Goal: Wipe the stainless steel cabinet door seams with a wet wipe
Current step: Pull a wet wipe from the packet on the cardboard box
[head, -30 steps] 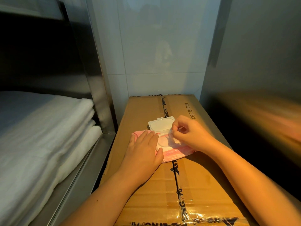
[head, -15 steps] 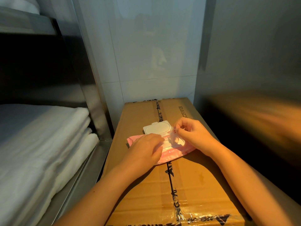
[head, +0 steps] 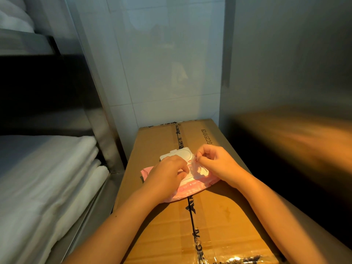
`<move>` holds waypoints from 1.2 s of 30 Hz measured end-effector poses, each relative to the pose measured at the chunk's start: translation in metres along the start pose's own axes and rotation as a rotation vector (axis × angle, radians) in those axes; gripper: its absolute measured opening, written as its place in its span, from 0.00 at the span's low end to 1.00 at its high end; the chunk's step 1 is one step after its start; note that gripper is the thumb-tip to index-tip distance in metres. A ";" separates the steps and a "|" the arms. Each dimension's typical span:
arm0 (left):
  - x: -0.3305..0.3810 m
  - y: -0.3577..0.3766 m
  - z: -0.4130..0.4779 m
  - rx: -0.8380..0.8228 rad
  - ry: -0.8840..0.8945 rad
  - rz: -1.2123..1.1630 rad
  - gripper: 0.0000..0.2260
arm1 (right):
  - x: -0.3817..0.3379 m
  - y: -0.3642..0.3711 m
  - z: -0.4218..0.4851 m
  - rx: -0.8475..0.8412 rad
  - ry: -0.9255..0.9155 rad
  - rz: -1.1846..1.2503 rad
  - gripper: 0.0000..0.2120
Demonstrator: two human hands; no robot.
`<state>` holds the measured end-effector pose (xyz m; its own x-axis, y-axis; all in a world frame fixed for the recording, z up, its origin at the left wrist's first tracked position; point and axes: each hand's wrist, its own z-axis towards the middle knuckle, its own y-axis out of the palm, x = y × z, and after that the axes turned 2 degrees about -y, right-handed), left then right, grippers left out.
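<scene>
Right hand pinches what seems a thin white wet wipe, directly above the soft pink pack; left hand presses it flat.

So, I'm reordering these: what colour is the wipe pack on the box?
Pink wipe pack, white flip lid; clearest in the head view.

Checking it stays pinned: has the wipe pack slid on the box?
No. The wipe pack still straddles the tape line, lid beside the printed code.
</scene>
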<state>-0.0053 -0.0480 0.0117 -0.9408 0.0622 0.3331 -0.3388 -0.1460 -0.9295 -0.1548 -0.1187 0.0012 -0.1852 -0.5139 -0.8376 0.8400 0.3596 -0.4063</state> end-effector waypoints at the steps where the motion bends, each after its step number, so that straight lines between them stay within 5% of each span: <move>1: 0.000 0.000 0.000 0.008 0.008 0.016 0.08 | 0.000 0.000 0.000 -0.001 -0.002 0.004 0.11; 12: 0.001 0.003 -0.003 0.083 -0.074 -0.088 0.06 | 0.004 0.000 0.001 -0.019 -0.017 0.004 0.10; 24: 0.002 0.000 -0.003 0.025 -0.038 0.069 0.07 | 0.008 0.001 0.002 -0.018 -0.032 -0.003 0.10; 36: -0.006 0.010 -0.002 0.176 -0.097 -0.178 0.09 | 0.009 0.001 0.003 -0.023 -0.033 -0.020 0.09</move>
<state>-0.0032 -0.0482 0.0004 -0.8600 0.0082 0.5102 -0.4871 -0.3108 -0.8161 -0.1545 -0.1250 -0.0060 -0.1847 -0.5463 -0.8170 0.8244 0.3665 -0.4314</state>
